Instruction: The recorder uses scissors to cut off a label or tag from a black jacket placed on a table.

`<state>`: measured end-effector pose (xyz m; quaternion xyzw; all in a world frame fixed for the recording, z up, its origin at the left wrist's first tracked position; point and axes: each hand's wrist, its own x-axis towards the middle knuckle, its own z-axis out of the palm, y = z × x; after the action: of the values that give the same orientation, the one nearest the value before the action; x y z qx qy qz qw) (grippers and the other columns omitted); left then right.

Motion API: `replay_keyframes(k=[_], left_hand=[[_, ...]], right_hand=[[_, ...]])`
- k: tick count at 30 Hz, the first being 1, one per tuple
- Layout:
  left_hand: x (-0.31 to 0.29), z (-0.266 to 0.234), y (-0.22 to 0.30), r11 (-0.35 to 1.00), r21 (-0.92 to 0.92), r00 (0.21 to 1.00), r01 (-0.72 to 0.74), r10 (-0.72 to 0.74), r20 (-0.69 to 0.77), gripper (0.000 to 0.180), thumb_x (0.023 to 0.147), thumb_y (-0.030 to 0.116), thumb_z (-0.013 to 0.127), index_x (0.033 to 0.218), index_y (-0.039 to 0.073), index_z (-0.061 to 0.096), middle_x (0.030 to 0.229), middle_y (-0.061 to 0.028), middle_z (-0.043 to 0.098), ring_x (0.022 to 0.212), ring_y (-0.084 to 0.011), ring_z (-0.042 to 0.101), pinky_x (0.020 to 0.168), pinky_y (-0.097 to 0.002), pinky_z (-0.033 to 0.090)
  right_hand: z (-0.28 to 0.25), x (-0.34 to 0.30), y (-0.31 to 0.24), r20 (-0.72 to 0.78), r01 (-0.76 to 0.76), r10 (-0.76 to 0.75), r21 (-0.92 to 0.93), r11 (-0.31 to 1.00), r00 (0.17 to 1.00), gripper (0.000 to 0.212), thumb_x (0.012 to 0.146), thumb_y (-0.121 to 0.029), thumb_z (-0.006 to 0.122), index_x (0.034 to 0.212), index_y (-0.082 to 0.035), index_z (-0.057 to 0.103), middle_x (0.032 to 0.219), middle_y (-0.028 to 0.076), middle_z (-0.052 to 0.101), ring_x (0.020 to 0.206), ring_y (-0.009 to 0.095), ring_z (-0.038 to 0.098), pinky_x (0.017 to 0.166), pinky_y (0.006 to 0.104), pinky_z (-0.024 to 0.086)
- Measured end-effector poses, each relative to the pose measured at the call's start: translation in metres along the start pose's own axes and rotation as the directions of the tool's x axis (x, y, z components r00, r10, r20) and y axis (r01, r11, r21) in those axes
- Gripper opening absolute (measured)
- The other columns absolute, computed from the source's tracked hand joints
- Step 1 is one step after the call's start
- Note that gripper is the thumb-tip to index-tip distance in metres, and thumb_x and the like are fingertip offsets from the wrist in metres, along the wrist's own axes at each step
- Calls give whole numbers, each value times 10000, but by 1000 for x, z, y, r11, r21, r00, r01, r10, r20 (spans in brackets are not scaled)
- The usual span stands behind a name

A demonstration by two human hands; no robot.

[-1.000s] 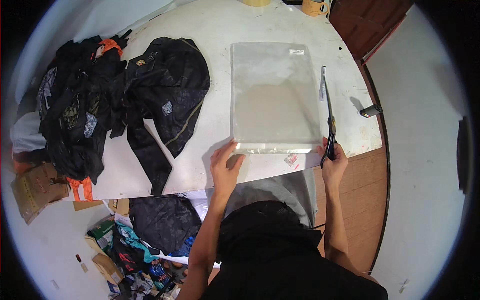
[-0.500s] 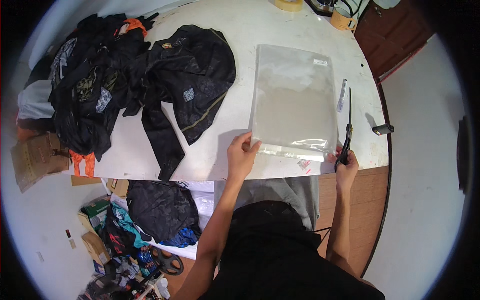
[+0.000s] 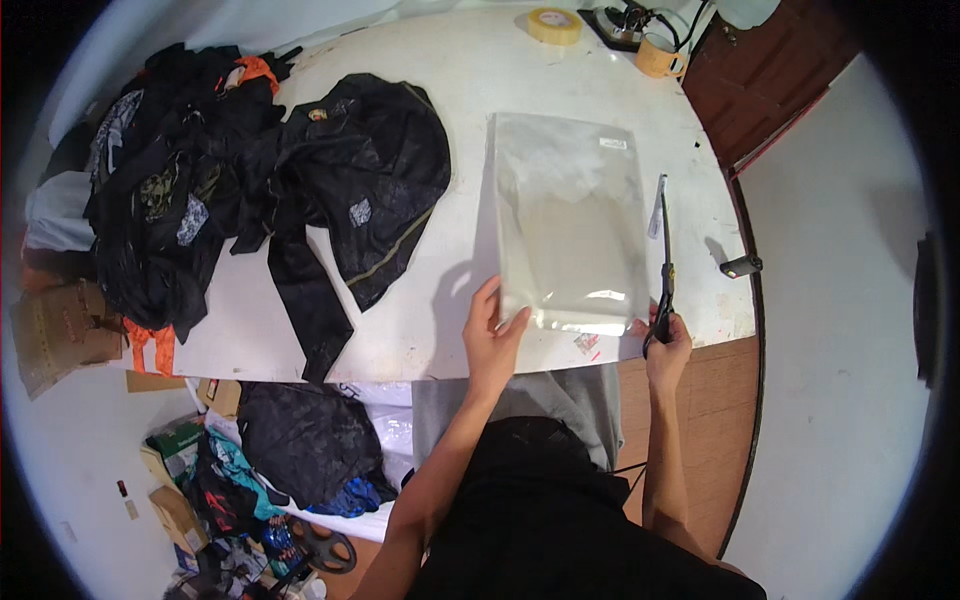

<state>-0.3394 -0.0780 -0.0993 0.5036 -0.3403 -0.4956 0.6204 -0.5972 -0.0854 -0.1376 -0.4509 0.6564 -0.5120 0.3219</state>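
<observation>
Gripping the near left corner of the clear plastic bag (image 3: pixel 570 215) between thumb and fingers, the left hand (image 3: pixel 490 345) is closed on its work. The right hand (image 3: pixel 668 350) is closed around the handles of black scissors (image 3: pixel 668 285), its fingertips near the bag's near right corner; contact at that corner cannot be confirmed.

Hidden or unclear: the left thumb and fingers cover the pinched corner. The right fingers cover most of the scissor handles. The number of plastic layers cannot be told, since the material is transparent and glare breaks up its near edge. A slim object (image 3: pixel 656 220) beside the blades, ahead of the right hand, is partly masked by them. Print on the white label (image 3: pixel 613 143) at the bag's far right is too small to make out.

Orientation: the bag is on the worktop (image 3: pixel 430 357), between and ahead of the hands. Its long axis runs away from the person, with the short near edge spanning from hand to hand. The scissors point away from the person, roughly parallel to the bag's right edge; the blades appear together.

Surroundings: a dark garment (image 3: pixel 385 180) lies left of the left hand, merging into a clothing heap (image 3: pixel 150 240) farther left. A small black object (image 3: pixel 742 266) stands right of the right hand.
</observation>
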Motion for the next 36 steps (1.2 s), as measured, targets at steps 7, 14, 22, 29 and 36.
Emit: replay_keyframes(k=[7, 14, 22, 29, 36], left_hand=[[11, -16, -13, 954, -74, 957, 289, -287, 31, 291, 917, 96, 640, 1193, 35, 570, 1081, -62, 636, 983, -126, 585, 866, -285, 488], [92, 23, 82, 915, -404, 988, 19, -79, -132, 136, 1002, 150, 496, 980, 38, 570, 928, -10, 562, 847, -88, 535, 753, -258, 467], [39, 31, 98, 390, 299, 471, -871, 487, 736, 498, 774, -105, 535, 1236, 62, 611, 1325, -119, 559, 1264, -280, 509, 1056, -434, 405], [-18, -36, -17, 211, 578, 606, -788, 100, 789, 475, 772, 11, 634, 1219, 174, 640, 1377, -56, 523, 1313, -256, 457, 1104, -561, 290], [-11, -67, 8, 323, 753, 819, -573, 189, 542, 484, 825, 336, 707, 1226, 78, 626, 1413, -166, 451, 1358, -363, 348, 1103, -576, 230]], right_hand=[[3, -8, -7, 246, -53, 47, 18, 998, 968, 322, 738, 89, 732, 1020, 23, 592, 1008, 28, 626, 912, 94, 554, 842, 248, 469], [28, -5, -29, 261, -71, -19, 329, 942, 965, 141, 842, 55, 655, 957, 20, 583, 1132, 97, 660, 944, 117, 619, 795, 261, 525], [-6, -32, -78, 75, -65, 44, 312, 948, 996, 154, 867, -63, 694, 805, -31, 556, 565, -32, 493, 395, 43, 407, 350, 205, 279], [-24, -42, -75, 167, -129, 104, 143, 981, 980, 174, 852, -94, 725, 800, -28, 573, 570, -47, 479, 398, 27, 406, 357, 199, 276], [-19, -51, -52, 249, -196, 159, 131, 972, 955, 145, 839, -83, 742, 816, -17, 615, 556, -57, 489, 413, 8, 387, 378, 187, 257]])
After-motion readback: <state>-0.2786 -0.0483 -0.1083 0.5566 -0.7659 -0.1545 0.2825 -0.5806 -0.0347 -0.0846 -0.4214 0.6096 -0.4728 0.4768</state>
